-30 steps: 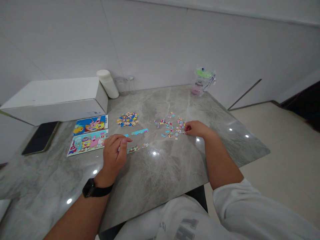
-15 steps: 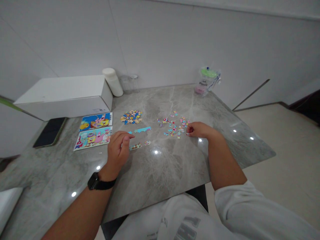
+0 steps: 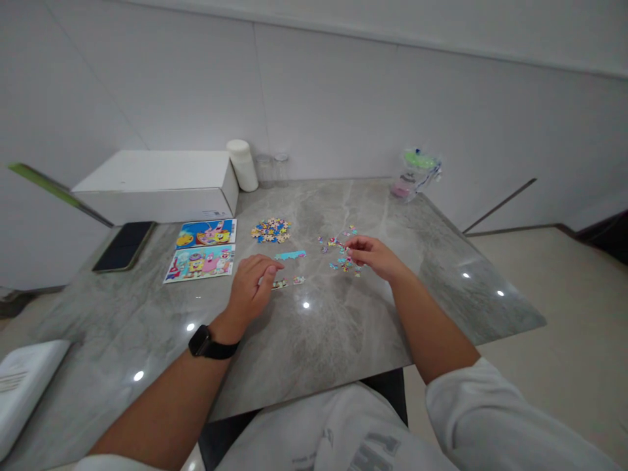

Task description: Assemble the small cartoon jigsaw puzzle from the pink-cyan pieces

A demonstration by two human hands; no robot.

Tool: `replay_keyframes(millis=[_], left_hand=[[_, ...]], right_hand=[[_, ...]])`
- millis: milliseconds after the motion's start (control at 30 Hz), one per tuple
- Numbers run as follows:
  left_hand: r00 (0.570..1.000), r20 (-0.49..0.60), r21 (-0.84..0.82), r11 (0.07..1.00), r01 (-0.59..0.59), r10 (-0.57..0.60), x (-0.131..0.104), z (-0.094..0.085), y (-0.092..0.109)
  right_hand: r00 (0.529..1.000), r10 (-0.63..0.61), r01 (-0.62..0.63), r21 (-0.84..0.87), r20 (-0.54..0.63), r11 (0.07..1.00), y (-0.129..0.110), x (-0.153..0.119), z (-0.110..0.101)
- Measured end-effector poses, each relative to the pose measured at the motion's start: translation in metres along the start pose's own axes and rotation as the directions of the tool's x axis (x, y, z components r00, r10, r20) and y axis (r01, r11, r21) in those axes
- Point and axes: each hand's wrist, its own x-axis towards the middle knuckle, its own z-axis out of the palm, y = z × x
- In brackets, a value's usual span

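My right hand [image 3: 370,255] is over the scattered loose puzzle pieces [image 3: 336,242], with its thumb and fingertips drawn together among them. Whatever lies between those fingertips is too small to make out. My left hand [image 3: 252,281], a black watch on its wrist, rests on the table with its fingers loosely stretched and thumb apart. Just beyond its fingertips lies a joined strip of light blue puzzle pieces [image 3: 290,255]. Close by, a short joined row of puzzle pieces [image 3: 280,284] is partly covered by that hand. Another small joined bit [image 3: 299,280] sits to its right.
A heap of blue and yellow puzzle pieces [image 3: 271,230] lies farther back. Two cartoon picture cards [image 3: 199,263] and a phone [image 3: 125,246] are at left. Behind stand a white box [image 3: 157,199], a white bottle [image 3: 243,167], clear glasses [image 3: 273,171] and a plastic bag [image 3: 415,176].
My right hand has moved left from the pile's right edge to over the loose pieces. The left hand stays beside the joined strips. The whole view has shifted a little.
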Motion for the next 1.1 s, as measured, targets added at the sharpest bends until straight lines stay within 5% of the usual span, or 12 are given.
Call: replay_keyframes(millis=[233, 500, 733, 933, 1100], left_hand=[[0.998, 0.052, 0.013, 1.000, 0.027, -0.028, 0.000, 0.000, 0.001], [0.999, 0.041, 0.020, 0.999, 0.033, -0.034, 0.000, 0.002, -0.002], [0.995, 0.090, 0.035, 0.998, 0.042, -0.045, 0.000, 0.006, -0.002], [0.995, 0.097, 0.033, 0.999, 0.009, -0.012, 0.000, 0.009, -0.002], [0.983, 0.181, 0.104, 0.994, -0.032, 0.012, 0.001, 0.011, -0.005]], right_hand=[[0.993, 0.096, -0.081, 0.186, -0.073, 0.979, 0.004, 0.007, 0.051], [0.993, 0.057, -0.041, 0.156, -0.099, 0.987, 0.011, 0.007, 0.063], [0.990, -0.139, 0.128, -0.233, -0.029, 0.964, 0.020, 0.011, 0.078], [0.970, -0.240, 0.209, -0.600, 0.029, 0.772, 0.023, 0.019, 0.096], [0.938, -0.332, 0.301, -0.719, 0.103, 0.627, 0.021, 0.012, 0.093]])
